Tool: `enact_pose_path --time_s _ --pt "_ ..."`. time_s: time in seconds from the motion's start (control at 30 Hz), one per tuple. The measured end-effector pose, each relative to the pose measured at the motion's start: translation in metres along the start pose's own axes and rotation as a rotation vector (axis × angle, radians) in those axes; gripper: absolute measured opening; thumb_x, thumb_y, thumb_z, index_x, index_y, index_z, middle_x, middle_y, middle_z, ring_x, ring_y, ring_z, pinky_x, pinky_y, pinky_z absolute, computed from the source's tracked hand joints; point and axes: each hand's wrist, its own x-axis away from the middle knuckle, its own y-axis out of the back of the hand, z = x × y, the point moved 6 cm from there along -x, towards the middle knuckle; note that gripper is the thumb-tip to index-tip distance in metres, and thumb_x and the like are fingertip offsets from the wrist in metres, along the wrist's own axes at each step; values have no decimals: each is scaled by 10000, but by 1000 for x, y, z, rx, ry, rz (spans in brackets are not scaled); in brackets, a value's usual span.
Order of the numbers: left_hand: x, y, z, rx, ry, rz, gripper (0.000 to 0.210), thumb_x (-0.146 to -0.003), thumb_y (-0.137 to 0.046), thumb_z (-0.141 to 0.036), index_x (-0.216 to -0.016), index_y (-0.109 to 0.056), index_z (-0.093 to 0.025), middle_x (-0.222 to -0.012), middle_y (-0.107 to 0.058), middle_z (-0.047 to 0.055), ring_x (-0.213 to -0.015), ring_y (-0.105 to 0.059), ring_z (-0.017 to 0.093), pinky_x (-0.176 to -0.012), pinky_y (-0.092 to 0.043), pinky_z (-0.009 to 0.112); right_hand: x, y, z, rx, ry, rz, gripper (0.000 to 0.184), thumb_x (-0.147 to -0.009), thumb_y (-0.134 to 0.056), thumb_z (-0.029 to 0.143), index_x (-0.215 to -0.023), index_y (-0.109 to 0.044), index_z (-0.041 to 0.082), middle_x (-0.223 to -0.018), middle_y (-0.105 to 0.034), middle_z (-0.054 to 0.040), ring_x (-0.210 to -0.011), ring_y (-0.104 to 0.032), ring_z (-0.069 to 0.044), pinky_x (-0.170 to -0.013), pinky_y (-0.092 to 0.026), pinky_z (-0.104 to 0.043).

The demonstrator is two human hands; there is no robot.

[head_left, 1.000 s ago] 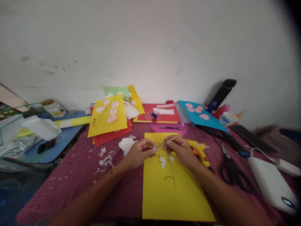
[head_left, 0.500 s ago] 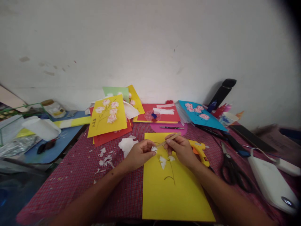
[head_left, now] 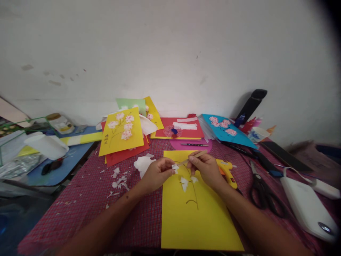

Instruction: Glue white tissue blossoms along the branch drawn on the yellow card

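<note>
My left hand [head_left: 157, 173] pinches a small white paper piece [head_left: 175, 167] above the top of a yellow card sheet [head_left: 194, 217]. My right hand [head_left: 206, 169] holds a thin wooden stick [head_left: 192, 157], whose lower tip touches the white piece. On the yellow sheet lie two white paper flowers [head_left: 184, 183] beside a drawn brown stem [head_left: 195, 197]. A yellow glue gun [head_left: 226, 170] lies just right of my right hand.
Black scissors [head_left: 262, 193] and a white power bank [head_left: 306, 208] lie at the right. Finished flower cards, yellow [head_left: 121, 133] and blue [head_left: 226, 129], lean at the back. White paper scraps [head_left: 119, 181] and tissue [head_left: 142, 164] litter the red checked cloth [head_left: 85, 202]. A white cup [head_left: 46, 145] lies left.
Both hands stay nearly still; the stick's tip and the white piece shift slightly as I work them together.
</note>
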Motion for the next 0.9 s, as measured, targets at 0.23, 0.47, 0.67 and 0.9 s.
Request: enact_pose_path --time_s 0.23,0.47,0.67,0.9 --pt "0 2 -2 -32 -17 -44 256 -752 -722 -276 -958 -613 -172 -904 -697 35 -777 -649 139 -720 -491 268 0 3 0 21 12 -26 228 -838 -689 365 -758 -614 165 -637 -661 -12 -428 -562 -103 -418 -456 -223" --pt "-2 9 4 -41 -19 -82 194 -790 -686 -261 -935 -618 -152 -857 -672 19 -725 -644 115 -696 -505 248 1 2 1 23 20 4 201 -847 -684 350 -789 -623 168 -622 -650 -3 -449 -556 -99 -436 -453 -218" --pt "-1 12 9 -94 -41 -96 152 -815 -650 -228 -949 -626 -161 -893 -681 25 -772 -649 122 -737 -519 262 1 4 -1 12 36 -28 203 -832 -697 341 -760 -616 169 -623 -647 -2 -436 -550 -100 -423 -442 -224" --pt "-1 12 5 -93 -4 -117 190 -780 -683 -257 -927 -623 -153 -868 -675 28 -729 -652 127 -690 -522 261 1 11 0 -13 42 -100 158 -842 -681 302 -794 -616 166 -540 -603 25 -424 -502 -89 -421 -390 -207"
